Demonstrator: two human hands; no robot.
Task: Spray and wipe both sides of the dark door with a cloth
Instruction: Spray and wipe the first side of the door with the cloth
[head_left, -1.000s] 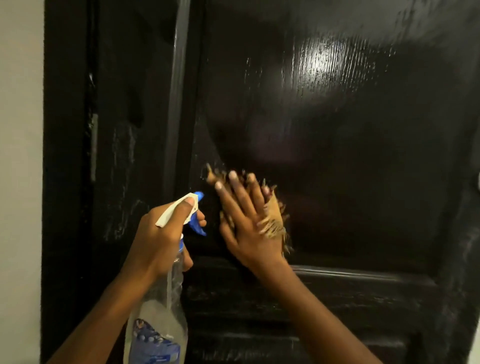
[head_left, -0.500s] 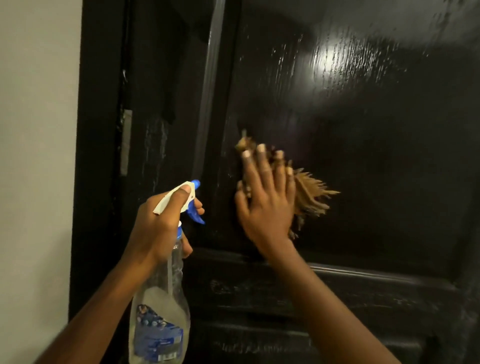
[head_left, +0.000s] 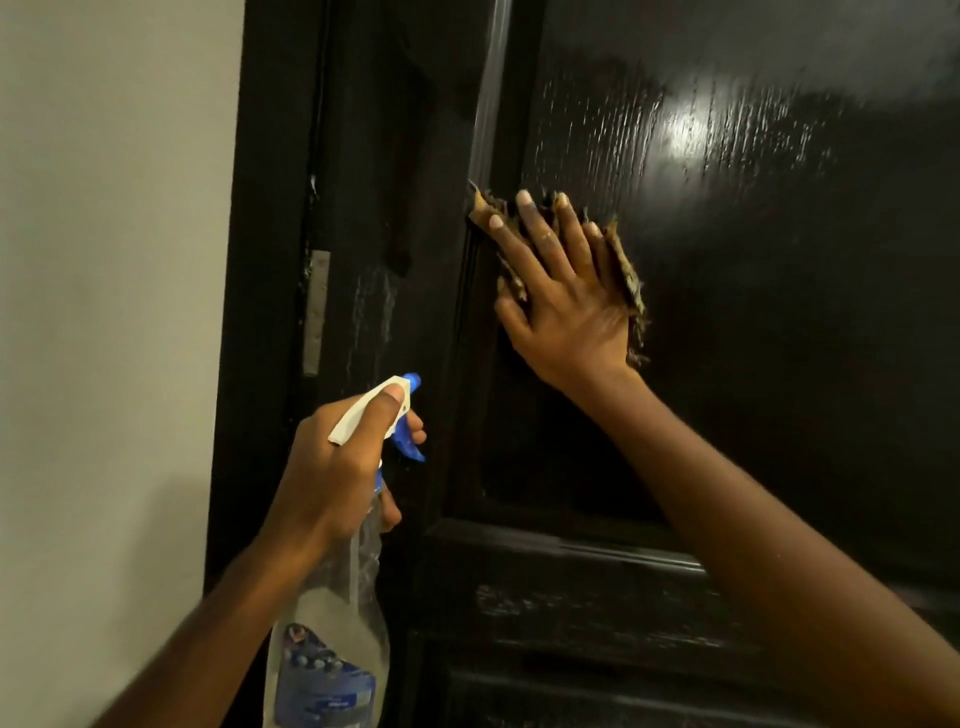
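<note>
The dark glossy door (head_left: 753, 260) fills the centre and right, its upper panel wet and shiny. My right hand (head_left: 563, 296) lies flat with spread fingers on a frayed tan cloth (head_left: 626, 275) and presses it against the panel's left edge. Only the cloth's ragged edges show around the hand. My left hand (head_left: 337, 462) grips the neck of a clear spray bottle (head_left: 332, 639) with a white and blue trigger head, held lower left, apart from the door, nozzle towards it.
A pale wall (head_left: 104, 312) stands at the left beside the dark door frame (head_left: 260, 312), which carries a metal plate (head_left: 316, 312). A raised moulding (head_left: 571, 551) crosses the door below the panel.
My right hand has slid the cloth up and left along the panel's edge. The left hand and bottle have held roughly steady while the view shifted left.
</note>
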